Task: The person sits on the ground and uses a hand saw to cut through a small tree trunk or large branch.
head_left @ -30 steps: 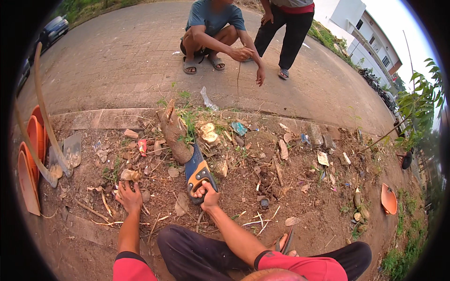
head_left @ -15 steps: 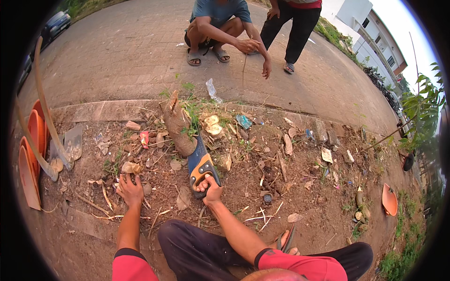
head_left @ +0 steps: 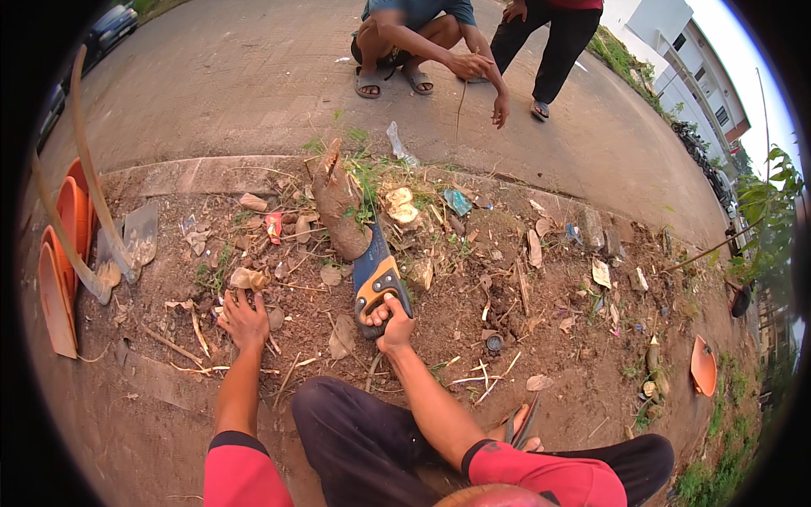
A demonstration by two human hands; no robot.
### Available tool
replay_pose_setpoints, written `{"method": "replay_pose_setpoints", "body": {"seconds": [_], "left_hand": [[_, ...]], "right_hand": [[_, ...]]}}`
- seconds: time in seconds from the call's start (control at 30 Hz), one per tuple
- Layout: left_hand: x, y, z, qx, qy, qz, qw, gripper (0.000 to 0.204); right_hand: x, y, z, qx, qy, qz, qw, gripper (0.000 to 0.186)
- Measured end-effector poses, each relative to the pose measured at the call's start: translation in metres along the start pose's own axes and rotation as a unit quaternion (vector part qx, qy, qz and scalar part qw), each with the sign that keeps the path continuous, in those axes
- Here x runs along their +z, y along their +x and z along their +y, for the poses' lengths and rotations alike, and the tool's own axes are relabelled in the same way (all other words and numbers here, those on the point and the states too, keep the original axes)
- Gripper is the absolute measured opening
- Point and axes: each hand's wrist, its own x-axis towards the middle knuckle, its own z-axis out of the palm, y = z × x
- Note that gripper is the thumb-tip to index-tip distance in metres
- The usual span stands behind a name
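Note:
My right hand [head_left: 390,325] grips the orange-and-black handle of a hand saw [head_left: 372,270], whose dark blue blade runs up to the base of a thick, tilted brown stump [head_left: 342,211] with a splintered top and green sprouts beside it. Pale cut wood [head_left: 401,205] lies right of the stump. My left hand [head_left: 242,319] rests on the soil with fingers spread, fingertips beside or touching a pale, crumpled piece [head_left: 247,279] that I cannot make out clearly.
Two long-handled tools [head_left: 118,247] and stacked orange trays [head_left: 69,220] stand at left; another orange tray [head_left: 703,365] lies right. Across the kerb [head_left: 253,169], a squatting person [head_left: 405,34] holds a thin stick beside a standing person [head_left: 562,46]. A leafy sapling [head_left: 764,211] leans at right.
The whole scene has shifted up and to the right in the view. Hands, saw and stump keep about the same places relative to one another.

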Motion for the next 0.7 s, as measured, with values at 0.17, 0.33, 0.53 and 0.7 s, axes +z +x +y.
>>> {"method": "replay_pose_setpoints", "body": {"seconds": [0.17,0.33,0.53,0.7], "left_hand": [[0.003,0.004,0.003,0.007,0.0,0.011,1.0,0.059],[-0.02,-0.011,-0.003,-0.011,-0.027,0.003,1.0,0.057],[-0.025,-0.027,0.0,-0.01,-0.024,-0.001,1.0,0.057],[-0.027,-0.019,0.004,-0.007,-0.035,0.013,0.999,0.058]], "right_hand": [[0.003,0.002,0.0,-0.007,-0.035,0.001,0.999,0.029],[0.013,-0.011,-0.003,-0.006,-0.039,0.008,0.999,0.027],[0.006,-0.025,-0.018,0.016,-0.033,0.018,0.999,0.031],[0.012,-0.017,-0.019,0.008,-0.029,0.0,1.0,0.031]]}}
